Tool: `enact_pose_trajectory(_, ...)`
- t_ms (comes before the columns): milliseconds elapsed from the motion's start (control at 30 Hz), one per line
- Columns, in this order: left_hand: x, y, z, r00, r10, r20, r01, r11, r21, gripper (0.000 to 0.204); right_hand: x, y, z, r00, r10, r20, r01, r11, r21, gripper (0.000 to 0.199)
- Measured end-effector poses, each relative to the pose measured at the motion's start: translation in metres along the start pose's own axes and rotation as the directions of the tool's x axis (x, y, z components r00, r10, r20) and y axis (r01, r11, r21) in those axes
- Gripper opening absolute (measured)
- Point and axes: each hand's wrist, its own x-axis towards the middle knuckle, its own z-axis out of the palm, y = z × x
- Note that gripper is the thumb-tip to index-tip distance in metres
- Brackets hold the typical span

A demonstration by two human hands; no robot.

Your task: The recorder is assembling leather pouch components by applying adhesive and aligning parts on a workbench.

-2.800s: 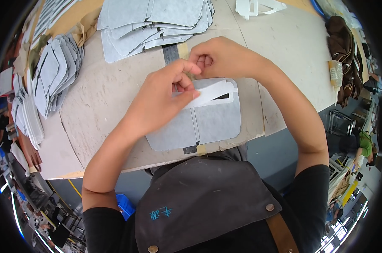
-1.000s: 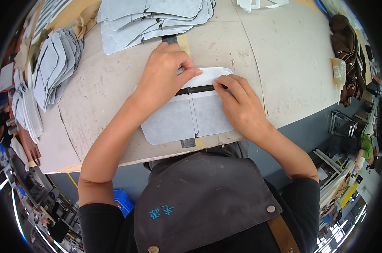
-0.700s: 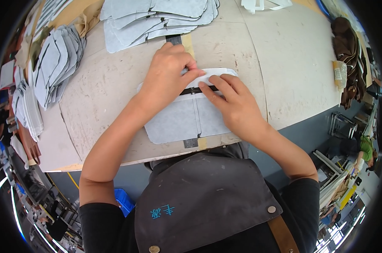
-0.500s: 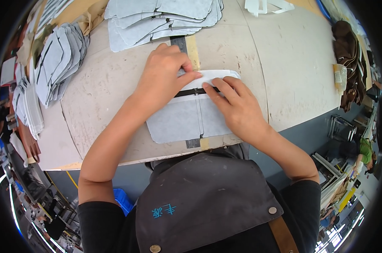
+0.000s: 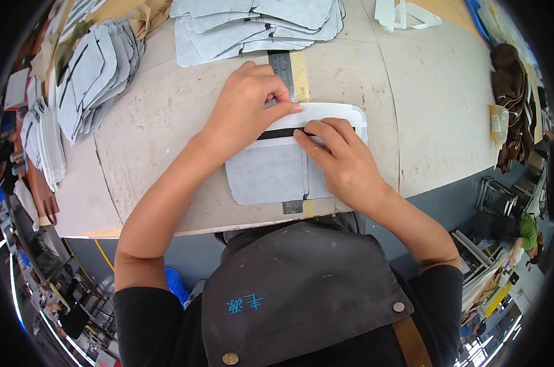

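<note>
A pale grey panel (image 5: 266,174) with rounded corners lies flat near the table's front edge. Across its upper part runs a black strip (image 5: 276,133), with a white band (image 5: 335,111) beyond it. At the band's far edge, my left hand (image 5: 249,95) is closed, thumb and forefinger pinched together on the edge. My right hand (image 5: 344,150) rests over the panel's right half, fingers bent and gathered, their tips pressing at the black strip. The fingers cover part of the strip, so whether anything small is held there is hidden.
A dark ruler (image 5: 281,67) and yellow tape (image 5: 300,76) run beneath the panel. Stacked grey panels lie at the far side (image 5: 258,24) and the left (image 5: 99,73). White frame-like pieces (image 5: 405,13) sit far right; brown material (image 5: 510,104) hangs at the right edge.
My right fingers have slid a little toward me, from the white band onto the black strip, baring more of the band. My left hand keeps its pinch. The whole view has shifted slightly.
</note>
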Motion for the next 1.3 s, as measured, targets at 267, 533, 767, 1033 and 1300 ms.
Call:
enact_pose_trajectory(267,-0.002,-0.004,0.004,0.997,0.059,-0.046,-0.058,0.998,0.018,0.022,0.012,-0.004,-0.003,0.999,0.044,0.013,-0.044,0.999,-0.033,0.041)
enact_pose_trajectory(533,-0.015,-0.006,-0.022,0.999,-0.032,0.016,0.03,0.993,0.113,0.022,0.015,-0.003,-0.001,1.0,0.026,0.007,-0.025,0.997,-0.072,0.044)
enact_pose_trajectory(767,-0.018,-0.011,-0.019,0.999,-0.027,-0.03,0.028,0.999,0.046,0.025,0.023,-0.005,0.0,0.995,0.006,0.097,0.003,0.996,-0.093,0.045)
enact_pose_trajectory(1033,-0.033,-0.007,-0.021,0.99,0.042,-0.133,-0.022,0.989,0.144,0.017,0.019,-0.004,0.008,0.999,0.014,0.044,-0.013,1.0,-0.016,0.044)
enact_pose_trajectory(1300,-0.068,0.002,-0.021,0.978,0.202,-0.058,-0.167,0.915,0.368,0.039,0.014,-0.003,0.011,0.997,0.039,0.064,-0.038,0.999,-0.023,0.052)
